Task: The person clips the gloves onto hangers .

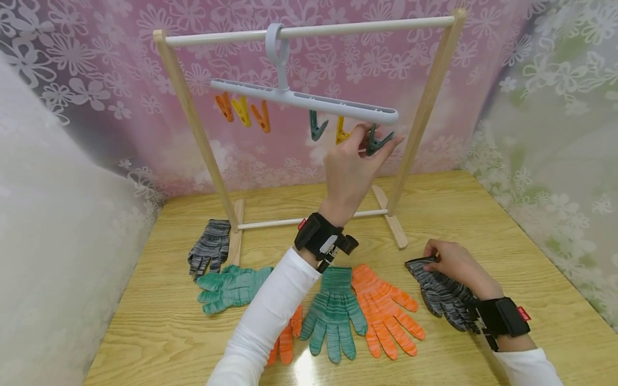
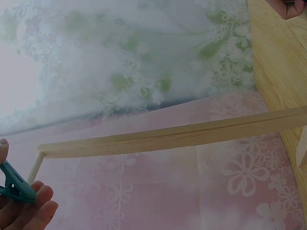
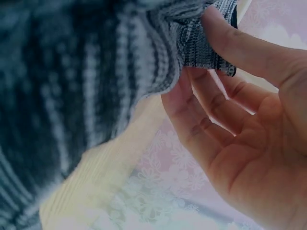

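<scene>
My left hand (image 1: 354,166) reaches up to the right end of the white hanger (image 1: 333,103) and pinches a dark green clothespin (image 1: 375,143). The left wrist view shows this clothespin (image 2: 17,188) between thumb and fingers. A yellow clothespin (image 1: 341,130) hangs just beside that hand, another dark green clothespin (image 1: 316,127) further left. Low on the right, my right hand (image 1: 454,265) holds a black-and-grey knit glove (image 1: 436,289) by its cuff. In the right wrist view the thumb and fingers pinch the cuff (image 3: 204,50), and the glove's body fills the left side, blurred.
A wooden rack (image 1: 190,123) with a white top bar (image 1: 367,26) carries the tilted hanger. Orange and yellow clothespins (image 1: 241,111) hang at its left. On the table (image 1: 159,321) lie green gloves (image 1: 335,311), orange gloves (image 1: 386,311) and another grey glove (image 1: 211,246).
</scene>
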`<move>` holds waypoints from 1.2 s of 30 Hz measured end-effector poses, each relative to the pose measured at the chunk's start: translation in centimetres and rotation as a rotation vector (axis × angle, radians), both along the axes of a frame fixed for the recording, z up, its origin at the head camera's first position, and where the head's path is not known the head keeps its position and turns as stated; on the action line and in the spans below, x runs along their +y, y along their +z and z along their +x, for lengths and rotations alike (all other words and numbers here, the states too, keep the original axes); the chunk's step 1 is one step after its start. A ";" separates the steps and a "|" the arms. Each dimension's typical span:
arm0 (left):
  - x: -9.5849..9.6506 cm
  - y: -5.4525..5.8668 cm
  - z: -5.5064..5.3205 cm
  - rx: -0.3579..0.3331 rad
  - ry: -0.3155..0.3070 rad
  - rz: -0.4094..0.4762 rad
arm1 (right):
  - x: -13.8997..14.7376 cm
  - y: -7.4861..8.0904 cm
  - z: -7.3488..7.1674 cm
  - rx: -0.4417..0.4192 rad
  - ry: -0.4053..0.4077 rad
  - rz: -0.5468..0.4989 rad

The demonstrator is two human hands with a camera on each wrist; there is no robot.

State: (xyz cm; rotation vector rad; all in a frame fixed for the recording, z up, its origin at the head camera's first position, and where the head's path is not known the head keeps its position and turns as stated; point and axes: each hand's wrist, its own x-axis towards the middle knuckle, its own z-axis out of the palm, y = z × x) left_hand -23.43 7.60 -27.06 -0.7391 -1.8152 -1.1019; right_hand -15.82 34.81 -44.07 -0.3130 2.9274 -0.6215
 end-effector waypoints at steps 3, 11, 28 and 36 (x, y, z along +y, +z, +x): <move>-0.2 0.0 0.2 0.029 -0.009 0.022 | 0.3 0.0 0.3 0.011 0.007 -0.035; -0.7 -0.2 0.7 0.078 -0.035 0.045 | 1.5 1.1 0.9 0.085 -0.007 -0.108; -1.3 0.3 2.3 -0.062 -0.089 0.045 | 0.9 3.8 1.2 0.314 -0.114 -0.266; -1.6 0.5 2.7 -0.191 -0.242 0.148 | -1.1 5.4 0.5 0.414 -0.132 -0.282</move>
